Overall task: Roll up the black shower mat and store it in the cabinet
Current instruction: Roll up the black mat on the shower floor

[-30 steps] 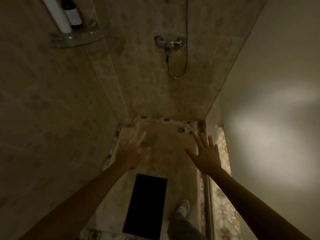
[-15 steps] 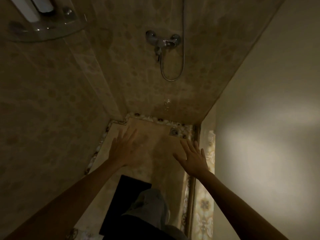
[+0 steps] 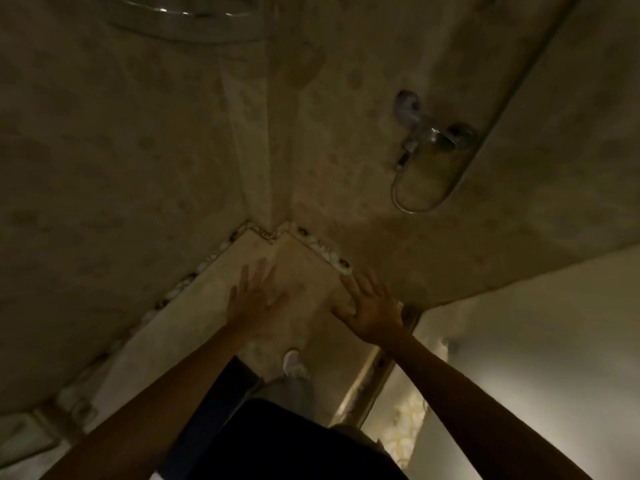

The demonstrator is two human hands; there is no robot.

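Note:
The black shower mat [image 3: 221, 393] lies flat on the beige shower floor, mostly hidden under my left forearm and my dark clothing. My left hand [image 3: 254, 299] hovers over the floor beyond the mat, fingers spread, holding nothing. My right hand [image 3: 372, 308] is stretched out to its right, fingers apart and empty, close to the base of the tiled wall. Neither hand touches the mat. No cabinet is in view.
Tiled walls close in on the left and ahead. A shower mixer tap [image 3: 433, 136] with a looped hose [image 3: 415, 206] is on the wall at upper right. A glass corner shelf [image 3: 187, 19] is at top. My shoe [image 3: 294, 363] stands beside the mat. A metal threshold rail [image 3: 377, 372] runs on the right.
The view has swung left and tilted, and I have stepped further into the shower. Both hands stay open and outstretched; my body now covers more of the mat.

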